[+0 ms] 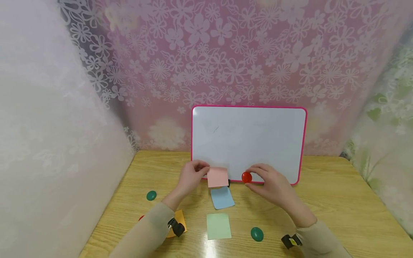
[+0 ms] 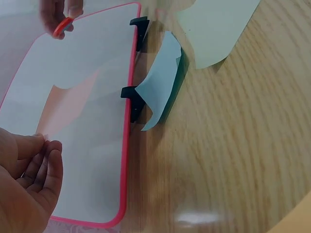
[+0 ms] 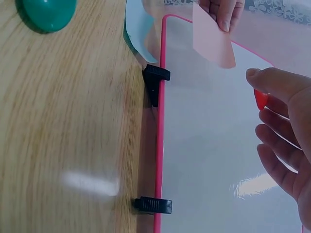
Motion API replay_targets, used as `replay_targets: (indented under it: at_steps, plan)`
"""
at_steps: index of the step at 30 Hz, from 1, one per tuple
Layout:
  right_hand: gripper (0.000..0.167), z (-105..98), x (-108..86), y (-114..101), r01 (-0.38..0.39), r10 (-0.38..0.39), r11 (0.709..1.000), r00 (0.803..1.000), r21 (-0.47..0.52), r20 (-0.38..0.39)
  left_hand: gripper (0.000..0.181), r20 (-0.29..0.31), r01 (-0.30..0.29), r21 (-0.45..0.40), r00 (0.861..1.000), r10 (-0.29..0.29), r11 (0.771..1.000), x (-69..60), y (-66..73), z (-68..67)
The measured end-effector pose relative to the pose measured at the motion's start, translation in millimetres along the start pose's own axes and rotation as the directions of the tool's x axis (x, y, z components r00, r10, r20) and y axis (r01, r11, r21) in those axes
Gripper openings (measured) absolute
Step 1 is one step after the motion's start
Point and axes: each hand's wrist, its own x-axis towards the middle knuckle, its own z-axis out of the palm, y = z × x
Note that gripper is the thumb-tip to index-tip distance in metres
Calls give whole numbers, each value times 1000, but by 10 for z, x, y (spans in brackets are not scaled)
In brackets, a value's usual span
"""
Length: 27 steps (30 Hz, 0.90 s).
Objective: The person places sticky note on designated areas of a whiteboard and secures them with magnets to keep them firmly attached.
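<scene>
Pink note [image 1: 217, 177]: pinched at one edge by left hand [image 1: 190, 175], in front of whiteboard [image 1: 258, 139] near its lower edge. Can't tell if it touches the surface.
Left hand: thumb and fingertips pressed together on the note.
Red disc [image 1: 246, 177]: pinched between thumb and fingers of right hand [image 1: 271, 184], to the right of the pink note, apart from it. Probably a magnet.
Right hand: remaining fingers loosely bent, holding nothing else.
Board: upright on worktop [image 1: 332, 200], black clips [image 3: 154, 205] on bottom edge. Small dark mark on face, no note or disc fixed on it.
Blue note [image 1: 222, 198]: on worktop just in front of board, curled.
Green note [image 1: 218, 226]: on worktop, nearer the person.
Orange note [image 1: 181, 218]: partly hidden by left forearm.
Green discs: one at left [image 1: 151, 195], one at right [image 1: 257, 234].
Done: one note and one disc picked up, both at the board.
Left: pair not joined; three notes untouched by either hand. Early stage, I'd judge.
</scene>
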Motion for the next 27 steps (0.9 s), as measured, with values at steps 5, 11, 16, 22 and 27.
replay_targets:
  at_steps: [5, 11, 16, 22, 27]
  plan:
    - [47, 42, 57, 11, 0, -1, 1000, 1000, -6, -3, 8, -5, -5, 7, 1000, 5, 1000, 55, 52, 11]
    - [46, 107, 132, 25, -8, 8, 1000, 1000, -24, -9, 8, -28, -14, 14, 999, 15, 1000, 127, 76, 16]
    - [45, 172, 213, 37, -12, 11, 999, 1000, -37, -28, 9, -49, -12, 13, 999, 13, 1000, 183, 90, 23]
    - [47, 230, 344, 13, -25, 23, 998, 998, -53, -52, 9, -77, -44, -4, 996, 43, 999, 275, 156, 39]
    - [49, 268, 459, -2, -30, 24, 997, 996, -72, -82, 10, -103, -85, -1, 991, 85, 996, 361, 237, 43]
